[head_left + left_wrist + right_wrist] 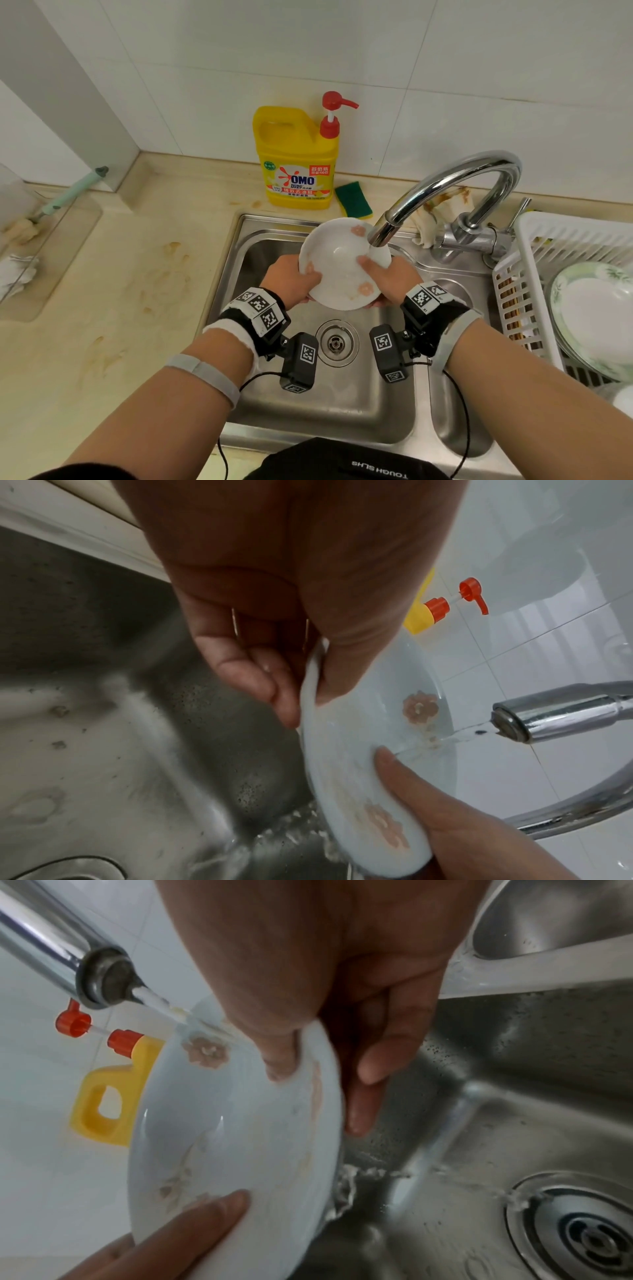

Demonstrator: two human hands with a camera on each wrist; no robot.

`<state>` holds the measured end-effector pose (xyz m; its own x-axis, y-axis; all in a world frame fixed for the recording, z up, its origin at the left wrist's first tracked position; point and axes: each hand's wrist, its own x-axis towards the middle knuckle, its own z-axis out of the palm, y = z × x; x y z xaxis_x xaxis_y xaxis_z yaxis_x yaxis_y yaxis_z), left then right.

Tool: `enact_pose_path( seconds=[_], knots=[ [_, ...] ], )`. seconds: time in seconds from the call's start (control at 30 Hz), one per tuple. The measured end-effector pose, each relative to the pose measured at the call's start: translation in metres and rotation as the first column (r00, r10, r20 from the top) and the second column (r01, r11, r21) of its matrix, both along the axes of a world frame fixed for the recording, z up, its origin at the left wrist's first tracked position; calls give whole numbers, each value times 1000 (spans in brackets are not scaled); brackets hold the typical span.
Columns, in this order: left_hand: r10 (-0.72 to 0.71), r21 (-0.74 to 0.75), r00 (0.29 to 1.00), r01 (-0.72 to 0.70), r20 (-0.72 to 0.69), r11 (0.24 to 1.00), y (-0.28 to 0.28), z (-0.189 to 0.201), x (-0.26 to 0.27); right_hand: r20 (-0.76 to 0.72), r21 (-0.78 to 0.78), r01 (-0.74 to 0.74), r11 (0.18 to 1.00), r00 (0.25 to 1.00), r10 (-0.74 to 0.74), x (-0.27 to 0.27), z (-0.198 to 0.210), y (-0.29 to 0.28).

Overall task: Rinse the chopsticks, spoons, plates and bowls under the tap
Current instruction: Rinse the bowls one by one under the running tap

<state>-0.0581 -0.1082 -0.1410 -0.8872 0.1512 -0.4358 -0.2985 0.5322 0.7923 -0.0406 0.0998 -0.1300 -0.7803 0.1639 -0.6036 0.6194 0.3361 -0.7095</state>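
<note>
A white bowl (339,263) with pink flower prints is held tilted over the steel sink (260,246), its opening toward me. My left hand (291,277) grips its left rim, thumb inside and fingers behind (260,674). My right hand (387,277) grips the right rim the same way, with the thumb (281,1053) on the inner wall. The chrome tap (380,236) ends just above the bowl's upper right edge. A thin stream of water (455,737) runs from it into the bowl (359,737) and spills off the lower edge into the sink (514,1123).
A yellow dish-soap bottle (296,157) and a green sponge (353,199) stand behind the sink. A stained rag (442,209) lies behind the tap. At the right, a white drying rack (548,240) holds plates (596,318) and chopsticks (513,308). The drain (337,342) lies below the hands.
</note>
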Motion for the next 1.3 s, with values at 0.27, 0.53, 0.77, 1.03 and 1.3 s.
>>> enact_pose_path(
  seconds=[0.27,0.53,0.77,1.03,1.3],
  knots=[
    [71,349,945,-186,319,918,12,8,13,-20,-283,119,952,991,-130,16,-23,-16],
    [-33,234,972,-22,231,972,4,14,3,53,-19,77,997,996,-76,-2,-4,-2],
    [-94,99,987,81,134,992,2,16,-4,-11,111,-41,993,999,42,-8,1,4],
    [126,209,986,-147,109,967,14,10,9,-2,-269,134,954,990,-139,17,-19,-17],
    [63,84,997,-59,-43,995,8,13,4,13,-138,138,981,990,-137,6,-11,0]
  ],
)
